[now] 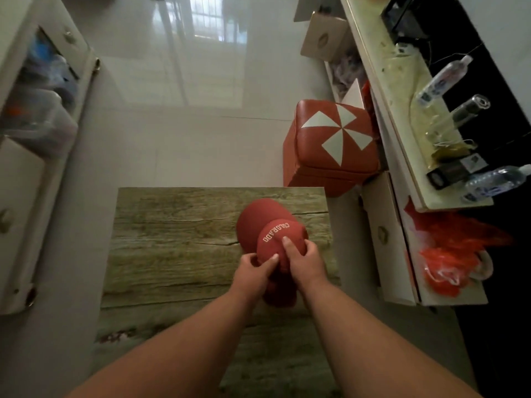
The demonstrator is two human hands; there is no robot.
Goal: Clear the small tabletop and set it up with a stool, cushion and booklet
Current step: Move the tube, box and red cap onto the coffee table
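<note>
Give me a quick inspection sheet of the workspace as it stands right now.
Surface: wood-grain tabletop, bare apart from the cap.
Job's things: red stool on the floor past the table's far right corner; cushion and booklet not seen.
Clutter: red cap on the tabletop.
Hands: left hand and right hand both grip the cap.
Cables: thin wires on the shelf at right.
Surroundings: bottles on the shelf, orange bag, cabinet at left.

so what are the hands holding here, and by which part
Both hands, left hand and right hand, grip the red cap at its crown, above the wooden tabletop.
</note>
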